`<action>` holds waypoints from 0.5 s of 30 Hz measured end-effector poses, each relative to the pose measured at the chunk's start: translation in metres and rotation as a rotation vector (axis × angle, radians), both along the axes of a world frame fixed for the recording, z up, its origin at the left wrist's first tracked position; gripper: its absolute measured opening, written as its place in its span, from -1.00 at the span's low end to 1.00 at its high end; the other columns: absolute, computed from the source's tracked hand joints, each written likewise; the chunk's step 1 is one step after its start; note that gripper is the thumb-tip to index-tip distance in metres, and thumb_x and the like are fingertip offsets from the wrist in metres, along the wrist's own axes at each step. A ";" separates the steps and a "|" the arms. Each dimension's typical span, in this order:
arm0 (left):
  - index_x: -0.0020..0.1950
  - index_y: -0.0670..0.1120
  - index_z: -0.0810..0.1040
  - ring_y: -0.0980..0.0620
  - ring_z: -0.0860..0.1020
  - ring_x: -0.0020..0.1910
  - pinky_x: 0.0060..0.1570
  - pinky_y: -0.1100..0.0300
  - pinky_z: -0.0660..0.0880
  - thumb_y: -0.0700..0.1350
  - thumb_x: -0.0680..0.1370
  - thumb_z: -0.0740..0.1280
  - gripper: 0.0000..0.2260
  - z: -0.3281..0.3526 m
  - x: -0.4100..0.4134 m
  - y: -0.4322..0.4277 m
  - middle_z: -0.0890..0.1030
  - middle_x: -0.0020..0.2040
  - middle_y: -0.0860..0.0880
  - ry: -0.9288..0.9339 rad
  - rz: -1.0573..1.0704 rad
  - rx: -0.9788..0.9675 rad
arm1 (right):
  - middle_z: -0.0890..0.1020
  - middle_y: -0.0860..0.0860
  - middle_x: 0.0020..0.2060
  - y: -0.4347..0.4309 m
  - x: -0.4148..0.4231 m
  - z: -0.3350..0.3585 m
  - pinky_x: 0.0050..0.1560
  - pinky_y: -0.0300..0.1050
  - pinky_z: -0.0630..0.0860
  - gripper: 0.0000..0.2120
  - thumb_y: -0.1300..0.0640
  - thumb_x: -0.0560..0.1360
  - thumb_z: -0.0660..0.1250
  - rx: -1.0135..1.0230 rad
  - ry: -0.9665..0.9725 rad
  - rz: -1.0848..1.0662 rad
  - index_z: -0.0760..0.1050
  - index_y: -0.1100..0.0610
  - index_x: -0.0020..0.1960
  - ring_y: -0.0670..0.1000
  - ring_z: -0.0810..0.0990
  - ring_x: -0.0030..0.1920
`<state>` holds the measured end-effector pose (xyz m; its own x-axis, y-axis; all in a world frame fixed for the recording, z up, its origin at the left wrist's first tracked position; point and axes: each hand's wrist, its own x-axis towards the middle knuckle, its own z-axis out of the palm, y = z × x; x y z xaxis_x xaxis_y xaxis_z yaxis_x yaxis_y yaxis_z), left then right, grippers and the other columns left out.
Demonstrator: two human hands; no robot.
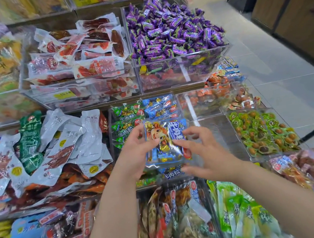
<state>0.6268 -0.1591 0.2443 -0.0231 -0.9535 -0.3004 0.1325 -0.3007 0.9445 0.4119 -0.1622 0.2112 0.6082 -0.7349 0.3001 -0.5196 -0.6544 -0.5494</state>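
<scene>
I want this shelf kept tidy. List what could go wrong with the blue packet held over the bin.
1. The left hand pinches only the edge of the glossy blue packet, and the right hand seems to hold it lightly, so it may slip.
2. Dropped, it could land among the green packets in the same bin and get mis-sorted.
</scene>
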 end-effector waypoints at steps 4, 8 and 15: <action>0.34 -0.12 0.40 0.07 0.63 -0.05 0.02 0.19 0.55 -0.33 0.52 0.35 -0.59 -0.004 0.000 -0.001 0.67 0.01 -0.02 -0.137 -0.116 -0.036 | 0.10 -0.22 0.35 -0.008 0.001 0.003 0.41 -0.18 0.19 -0.07 -0.23 0.26 0.49 0.570 -0.232 -0.242 0.00 -0.28 0.45 -0.13 0.15 0.43; 0.39 -0.08 0.37 0.06 0.60 0.12 0.18 0.11 0.51 -0.12 0.47 0.46 -0.47 -0.011 -0.014 -0.003 0.64 0.14 0.02 -0.109 -0.107 0.020 | 0.64 -0.05 -0.17 -0.025 0.005 0.006 -0.19 -0.21 0.58 -0.37 0.24 0.37 0.49 1.029 -0.632 -0.498 0.29 0.12 0.35 -0.11 0.63 -0.25; 0.37 0.26 0.29 -0.03 0.19 0.34 0.29 -0.05 0.23 0.40 0.21 0.45 -0.22 -0.042 0.003 -0.011 0.29 0.35 0.07 -1.208 -0.299 -0.109 | 0.47 -0.05 -0.25 -0.048 -0.022 0.002 -0.20 -0.21 0.47 -0.78 0.28 0.45 0.39 0.952 -0.837 -0.586 0.45 0.00 -0.08 -0.09 0.49 -0.33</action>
<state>0.6296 -0.1699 0.2020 -0.0075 -0.9798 -0.1999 -0.8962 -0.0821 0.4360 0.3901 -0.2102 0.2128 0.0355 -0.9415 -0.3351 0.1153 0.3370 -0.9344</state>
